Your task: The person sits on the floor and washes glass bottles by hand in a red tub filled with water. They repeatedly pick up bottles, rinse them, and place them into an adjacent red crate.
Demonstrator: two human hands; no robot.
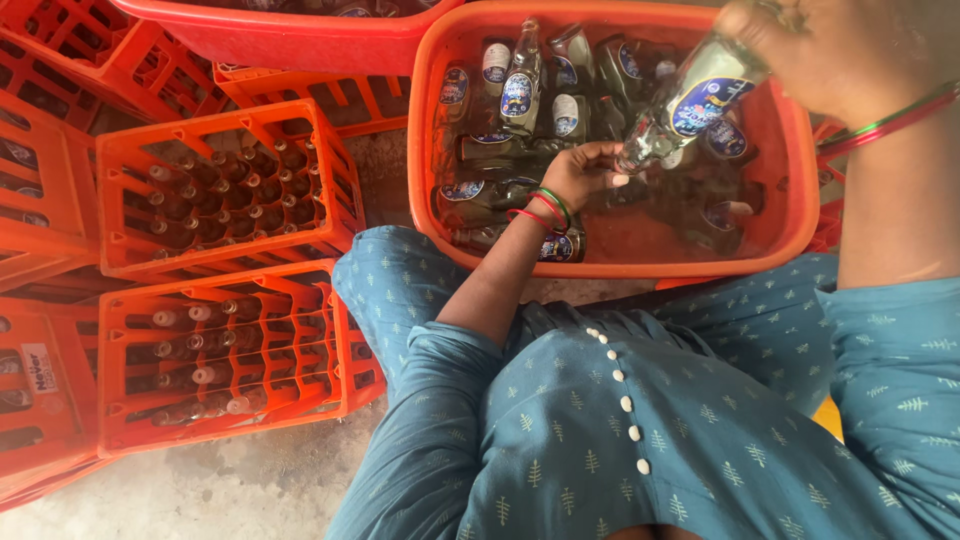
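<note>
Glass bottle (690, 105) with a blue label tilts above the orange tub (790, 215), which is full of water and other bottles (520, 90). I see my right hand (820, 50) gripping its upper end, fingers wrapped round it, while my left hand (580, 170) cups its lower end, fingertips on the glass. Orange crates (225, 190) loaded with bottles sit well apart at left on the floor (230, 490).

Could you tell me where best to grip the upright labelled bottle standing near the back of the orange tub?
Probably by its neck, from above: the upright bottle stands with neck and cap clear above the bottles lying around it in the tub, while its lower body is crowded in.
</note>
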